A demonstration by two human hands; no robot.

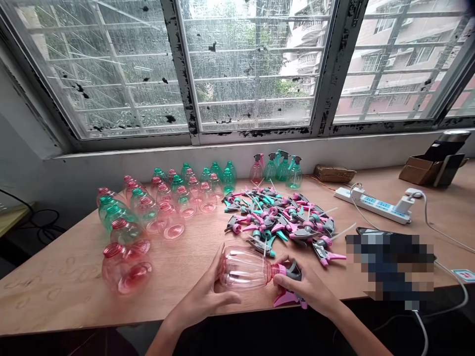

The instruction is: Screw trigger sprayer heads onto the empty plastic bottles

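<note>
A clear pink bottle (245,268) lies sideways between my hands above the front of the table. My left hand (202,291) cups its base, with the thumb along the near side and the fingers partly hidden behind it. At the bottle's neck, my right hand (306,284) is closed around a grey and pink spray head (287,297), which sits on the mouth with its pink trigger pointing down. How far it is screwed on cannot be made out. Just beyond lies a heap of loose spray heads (274,217) in pink, green and grey, with thin tubes.
Several pink and green bottles without heads (170,220) stand or lie on the left of the table (67,296). Bottles with spray heads (282,170) line the wall. A power strip (374,205), cables and a blurred-out patch (393,267) are at right.
</note>
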